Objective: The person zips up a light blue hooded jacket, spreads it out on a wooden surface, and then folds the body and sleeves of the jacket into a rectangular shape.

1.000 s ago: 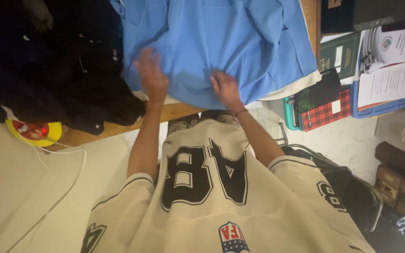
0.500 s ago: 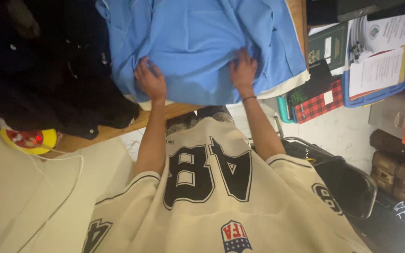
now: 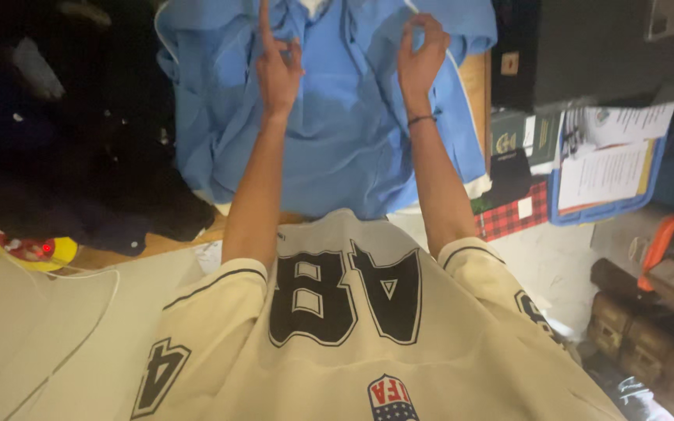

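Both arms stretch forward, left hand (image 3: 277, 64) and right hand (image 3: 419, 56) each pinching the spread light-blue cloth shirt (image 3: 337, 148).

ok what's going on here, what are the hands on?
A person in a cream jersey stands at a wooden table, both arms stretched out over a blue shirt spread on it. The left hand and right hand each pinch the shirt near its far end. Dark clothes lie beside it on the left; papers on the right.
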